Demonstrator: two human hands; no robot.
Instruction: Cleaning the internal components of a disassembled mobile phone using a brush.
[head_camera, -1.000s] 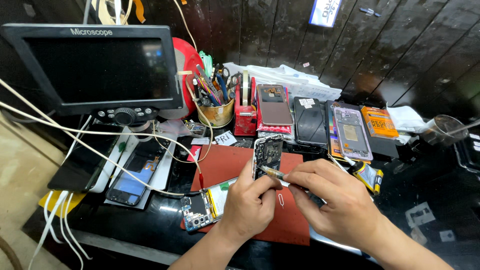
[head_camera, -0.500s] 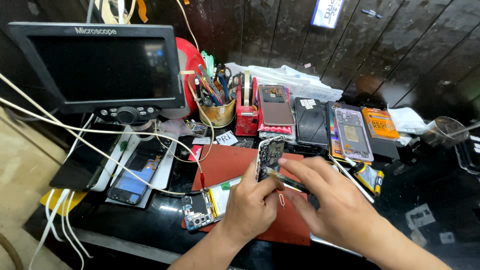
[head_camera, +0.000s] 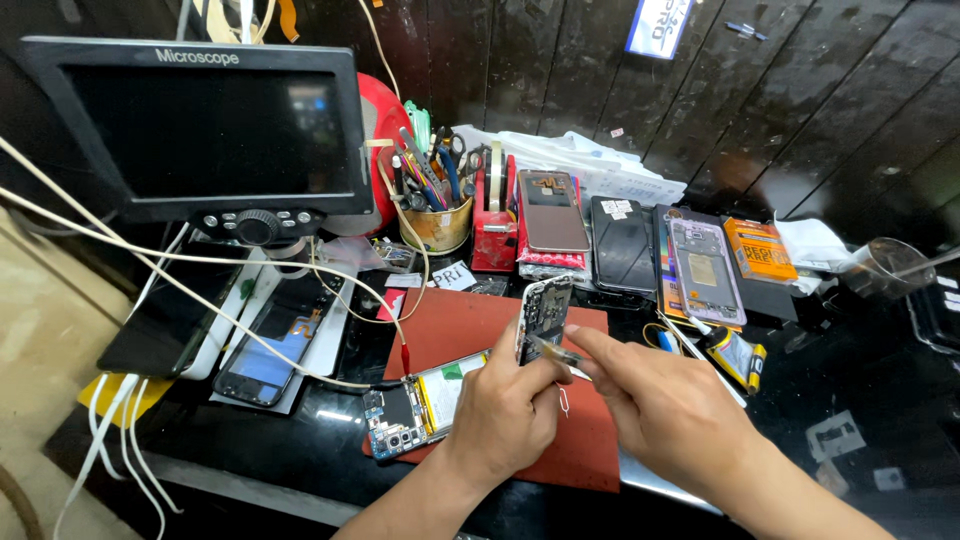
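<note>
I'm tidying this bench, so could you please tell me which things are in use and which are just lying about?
In use: left hand, right hand, upright opened phone part, thin metal tool, red work mat.

Lying about: black microscope monitor, yellow tool cup, red tape dispenser, opened phone with exposed board.

Opened phone (head_camera: 412, 408) on mat (head_camera: 590, 455)

I see bright, even light from above the red mat (head_camera: 470, 330); glare streaks the black wall planks behind it, soft shadows fall beneath the hands, edges bow outward, focus is sharp throughout.
</note>
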